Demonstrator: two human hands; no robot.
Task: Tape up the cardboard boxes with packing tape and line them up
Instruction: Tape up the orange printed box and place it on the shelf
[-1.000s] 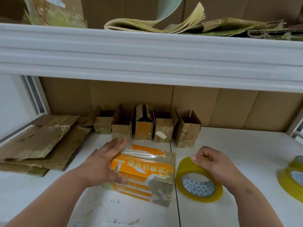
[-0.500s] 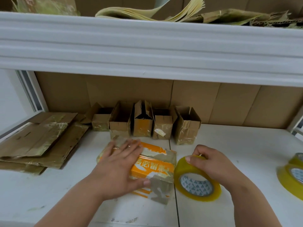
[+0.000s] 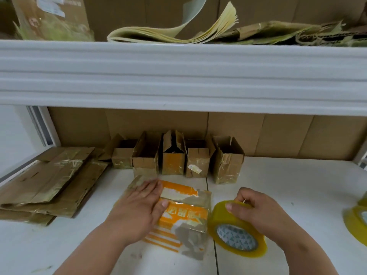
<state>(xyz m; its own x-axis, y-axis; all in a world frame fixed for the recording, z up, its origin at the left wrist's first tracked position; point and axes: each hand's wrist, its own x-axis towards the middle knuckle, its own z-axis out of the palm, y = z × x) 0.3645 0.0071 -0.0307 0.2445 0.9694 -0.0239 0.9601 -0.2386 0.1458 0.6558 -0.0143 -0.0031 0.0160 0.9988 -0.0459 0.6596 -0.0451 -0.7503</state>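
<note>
An orange-and-white printed cardboard box (image 3: 184, 217) lies on the white table (image 3: 288, 185) in front of me, its surface covered in old tape. My left hand (image 3: 139, 207) lies flat on the box's left part, fingers straight and pressing down. Just to the right stands a yellowish roll of packing tape (image 3: 236, 233), leaning against the box. My right hand (image 3: 258, 211) grips the top of the roll with curled fingers. Several small open cardboard boxes (image 3: 174, 157) stand in a row along the back wall.
Flattened cardboard sheets (image 3: 49, 185) are stacked at the left. Two more tape rolls (image 3: 357, 221) sit at the right edge. A white shelf (image 3: 178, 76) hangs low overhead, loaded with cardboard and paper (image 3: 178, 30). A cardboard panel backs the table.
My left hand slid from the box's left side onto its top and pressed it down flatter. My right hand stayed on the tape roll. The camera tilted slightly.
</note>
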